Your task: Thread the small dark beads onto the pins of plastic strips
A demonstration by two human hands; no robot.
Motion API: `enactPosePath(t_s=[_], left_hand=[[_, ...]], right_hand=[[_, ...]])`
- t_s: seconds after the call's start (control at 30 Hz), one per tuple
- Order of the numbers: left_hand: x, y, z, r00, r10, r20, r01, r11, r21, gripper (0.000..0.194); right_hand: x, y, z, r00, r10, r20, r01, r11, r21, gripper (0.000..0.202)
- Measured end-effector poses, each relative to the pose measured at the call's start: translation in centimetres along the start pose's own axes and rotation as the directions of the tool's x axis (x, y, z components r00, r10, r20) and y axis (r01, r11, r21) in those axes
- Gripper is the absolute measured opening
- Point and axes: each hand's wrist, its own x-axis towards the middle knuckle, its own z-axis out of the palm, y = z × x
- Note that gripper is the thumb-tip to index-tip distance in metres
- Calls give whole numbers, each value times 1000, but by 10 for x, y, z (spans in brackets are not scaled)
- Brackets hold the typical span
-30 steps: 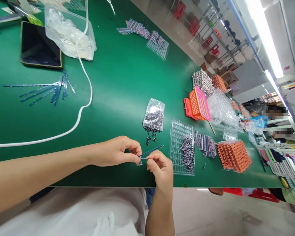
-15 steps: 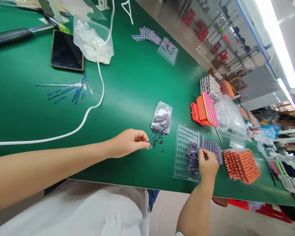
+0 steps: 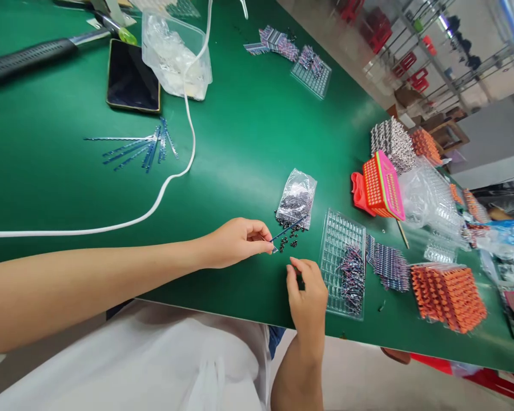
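My left hand (image 3: 244,244) pinches a thin dark blue strip (image 3: 289,228) between thumb and fingertips. The strip slants up to the right over small dark beads (image 3: 288,244) spilled at the mouth of a clear plastic bag (image 3: 297,197). Just below the beads is my right hand (image 3: 309,291), its thumb and index finger curved towards each other with a small gap and nothing visible between them. Right of it lies a clear tray with small cells (image 3: 333,257), bearing a heap of thin dark pieces (image 3: 353,279) on its right side.
A row of similar pieces (image 3: 389,265) and stacked orange parts (image 3: 448,297) lie to the right. Behind them stands an orange and pink basket (image 3: 383,185). On the left are more blue strips (image 3: 152,149), a white cable (image 3: 163,191), a phone (image 3: 132,77) and a hammer (image 3: 29,60).
My right hand has left the heap on the tray and moved left to beside the beads. My left hand still holds the blue strip. The whole view has shifted slightly.
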Motion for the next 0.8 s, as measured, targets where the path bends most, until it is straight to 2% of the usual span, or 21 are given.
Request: enactPosePath(t_s=[0.17, 0.47, 0.67, 0.8], left_hand=[[-1, 0, 1, 1000, 8, -4, -8, 1000, 5, 22], [-1, -1, 1, 1000, -3, -1, 3, 998, 55, 23], [-1, -1, 1, 1000, 5, -2, -4, 998, 59, 23], [-2, 1, 1, 1000, 15, -11, -14, 998, 55, 24]], right_hand=[[7, -2, 18, 999, -51, -14, 51, 998, -36, 23], [8, -1, 23, 989, -149, -10, 144, 967, -209, 21], [10, -3, 23, 990, -141, 1, 139, 974, -178, 10], [11, -6, 23, 996, -86, 13, 87, 988, -126, 10]])
